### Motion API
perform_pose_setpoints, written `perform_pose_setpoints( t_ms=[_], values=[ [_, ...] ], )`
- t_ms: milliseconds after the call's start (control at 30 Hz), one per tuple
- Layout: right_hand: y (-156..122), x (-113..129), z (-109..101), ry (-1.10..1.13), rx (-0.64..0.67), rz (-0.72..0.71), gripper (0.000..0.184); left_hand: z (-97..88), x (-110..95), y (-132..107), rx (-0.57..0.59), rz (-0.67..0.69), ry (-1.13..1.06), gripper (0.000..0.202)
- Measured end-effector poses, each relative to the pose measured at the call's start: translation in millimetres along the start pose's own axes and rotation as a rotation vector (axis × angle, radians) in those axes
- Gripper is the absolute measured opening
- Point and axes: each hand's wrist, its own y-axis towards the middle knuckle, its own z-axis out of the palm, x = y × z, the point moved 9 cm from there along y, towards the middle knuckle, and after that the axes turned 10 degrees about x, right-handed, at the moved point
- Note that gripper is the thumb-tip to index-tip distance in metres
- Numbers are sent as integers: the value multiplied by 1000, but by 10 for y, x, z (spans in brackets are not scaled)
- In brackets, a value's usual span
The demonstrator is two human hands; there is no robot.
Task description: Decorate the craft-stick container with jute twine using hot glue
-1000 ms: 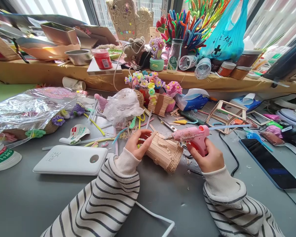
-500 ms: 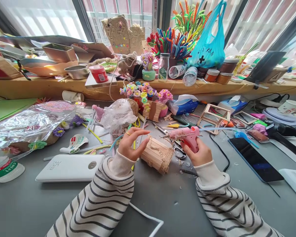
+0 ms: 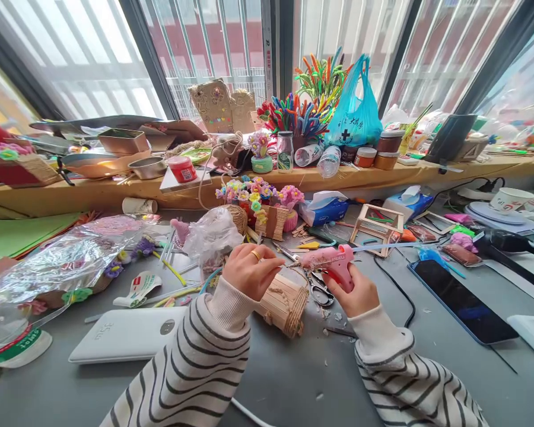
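Observation:
My right hand [image 3: 355,290] grips a pink hot glue gun [image 3: 327,261], its nozzle pointing left over a small basket of wooden sticks and twine [image 3: 285,303] that lies on its side on the grey table [image 3: 293,373]. My left hand [image 3: 251,271], with a ring on one finger, is raised just above the basket's left end, fingers curled and pinched together near the gun's nozzle. What the fingertips hold is too small to make out. Scissors [image 3: 318,290] lie under the gun.
A white power bank [image 3: 127,333] lies at the left, a phone [image 3: 463,299] at the right. A clear plastic bag [image 3: 211,234], pipe-cleaner flowers [image 3: 256,196], a wooden frame [image 3: 378,222] and a tissue pack [image 3: 324,207] crowd the middle. The window ledge [image 3: 115,190] holds jars, pans and a blue bag [image 3: 353,112].
The view has tilted up, showing more window. My left hand lifted off the basket's side and closed into a pinch above it. The glue gun stays in my right hand.

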Motion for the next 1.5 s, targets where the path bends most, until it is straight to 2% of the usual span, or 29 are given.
perform_pose_setpoints(
  t_ms=[367,567,667,767,900,1000,1100,1167,1300,1500],
  values=[
    [-8,12,-17,-32,-30,1,46,53,20,20,17,-21,8,14],
    [-1,-2,2,-47,6,8,43,86,40,-5,26,-39,-20,15],
    [0,-8,2,-47,6,10,41,123,101,-30,30,-89,-50,15],
    [-3,-16,-6,-49,-9,9,41,187,251,-99,33,-196,-150,15],
    [-2,-8,-6,-88,-6,-1,40,316,506,-282,11,-374,-467,14],
    [9,9,-16,-88,-5,-3,41,455,678,-481,-25,-569,-694,14],
    [31,30,-24,-88,-14,-6,42,606,750,-650,-62,-740,-903,17],
    [48,56,-4,-121,-8,-33,41,642,749,-705,-100,-793,-967,18],
    [57,77,60,-200,-15,-93,40,605,710,-711,-170,-778,-963,13],
    [22,57,115,-222,-15,-90,36,560,656,-714,-246,-695,-920,10]
  ],
)
